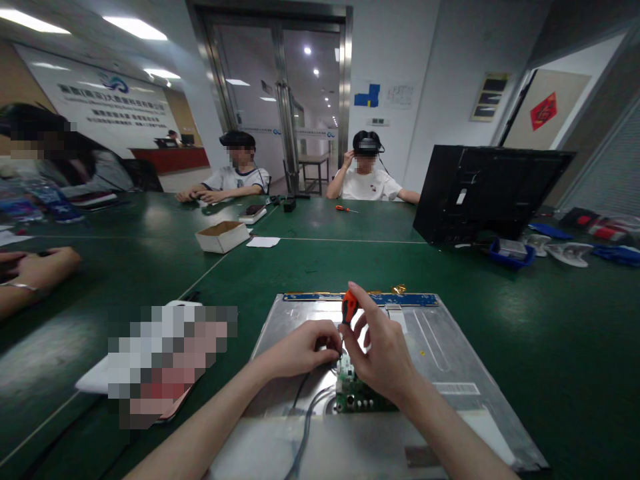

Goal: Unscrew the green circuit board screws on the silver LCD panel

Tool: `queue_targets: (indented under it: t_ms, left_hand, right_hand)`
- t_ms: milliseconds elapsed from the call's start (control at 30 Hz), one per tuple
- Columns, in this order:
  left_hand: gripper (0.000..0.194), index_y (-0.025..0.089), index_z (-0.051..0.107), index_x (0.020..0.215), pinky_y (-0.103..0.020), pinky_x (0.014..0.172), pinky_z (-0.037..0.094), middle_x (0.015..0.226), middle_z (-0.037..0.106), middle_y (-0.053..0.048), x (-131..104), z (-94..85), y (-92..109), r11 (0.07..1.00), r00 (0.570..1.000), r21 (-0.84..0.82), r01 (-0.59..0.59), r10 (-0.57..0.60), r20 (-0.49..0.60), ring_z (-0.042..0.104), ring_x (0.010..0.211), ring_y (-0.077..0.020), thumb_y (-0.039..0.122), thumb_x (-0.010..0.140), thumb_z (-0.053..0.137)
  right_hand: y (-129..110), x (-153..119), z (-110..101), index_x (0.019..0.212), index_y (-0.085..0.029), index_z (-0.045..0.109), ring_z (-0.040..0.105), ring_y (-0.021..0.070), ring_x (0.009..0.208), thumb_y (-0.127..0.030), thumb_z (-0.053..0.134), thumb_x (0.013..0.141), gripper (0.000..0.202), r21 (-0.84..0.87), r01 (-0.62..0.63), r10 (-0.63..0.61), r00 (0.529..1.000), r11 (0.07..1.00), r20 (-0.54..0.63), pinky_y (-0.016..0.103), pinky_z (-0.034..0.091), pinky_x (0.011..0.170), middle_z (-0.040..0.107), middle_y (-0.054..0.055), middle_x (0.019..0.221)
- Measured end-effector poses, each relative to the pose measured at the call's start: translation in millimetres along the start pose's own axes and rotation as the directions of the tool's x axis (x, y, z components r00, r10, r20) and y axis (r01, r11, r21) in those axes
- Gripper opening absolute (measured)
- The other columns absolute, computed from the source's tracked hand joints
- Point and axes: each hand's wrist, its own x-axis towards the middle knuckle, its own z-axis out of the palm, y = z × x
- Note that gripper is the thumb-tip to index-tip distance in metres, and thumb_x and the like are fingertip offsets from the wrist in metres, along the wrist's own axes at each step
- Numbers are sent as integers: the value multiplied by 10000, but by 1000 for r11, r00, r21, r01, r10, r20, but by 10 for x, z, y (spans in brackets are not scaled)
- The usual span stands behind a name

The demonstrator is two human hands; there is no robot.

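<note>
A flat metal display panel (435, 347) lies on the green table in front of me. My right hand (383, 347) grips a screwdriver (350, 307) with an orange and black handle, held upright with its tip down near a green circuit board (345, 397). The index finger rests on top of the handle. My left hand (310, 347) is beside the tip, its fingers curled together at the board's upper edge; what they pinch is hidden. A grey cable (306, 427) runs from the board towards me. Along the panel's far edge sits a blue circuit strip (310, 298).
A small open box (223, 237) and paper (263, 242) lie beyond the panel. At the right stands a black monitor housing (485, 193) near a blue tray (511, 253). Another screwdriver (345, 209) lies farther back. Several people sit around the table; one person's hands (45, 267) are at left.
</note>
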Motion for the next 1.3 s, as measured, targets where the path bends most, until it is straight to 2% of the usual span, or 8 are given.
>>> queue_targets:
  t_ms: [200,533,800,1167,1300]
  left_hand:
    - [113,157,623,880,-289,740,461,857,630,-19,-1,0,10,1000,1000,7,-16,16,0,568,788,-176,129,778,584]
    - [100,169,612,891,-297,751,466,851,629,-11,1,-12,1,1000,1000,8,-5,5,3,579,792,-175,151,795,592]
    - [90,160,615,867,-278,718,450,829,619,-11,0,-2,7,999,1000,25,-19,20,-10,550,761,-168,142,784,586]
    - [96,165,613,885,-276,714,456,825,619,-4,8,-4,-2,1000,1000,-4,4,-4,-9,566,760,-167,170,790,601]
    - [110,163,613,899,-287,728,457,844,627,-11,0,6,-4,1000,1000,3,-13,13,-22,569,775,-171,158,789,598]
  right_hand:
    - [-1,-2,3,1466,-229,262,556,120,548,-175,472,896,609,9,7,-7,1000,1000,-5,247,450,450,648,44,895]
    - [13,10,14,1435,-281,291,543,114,551,-195,513,908,578,-37,25,-27,999,999,-29,247,437,459,625,33,937]
    - [-9,-6,3,1473,-234,247,524,112,515,-170,482,889,633,4,-2,2,1000,1000,-2,243,419,445,637,21,837]
    - [18,5,17,1460,-282,253,527,127,529,-189,506,909,613,-43,43,-44,999,998,-17,265,433,473,608,5,831]
    - [12,6,14,1459,-265,260,524,127,527,-197,506,906,610,-40,38,-38,999,998,-15,265,426,472,615,13,838]
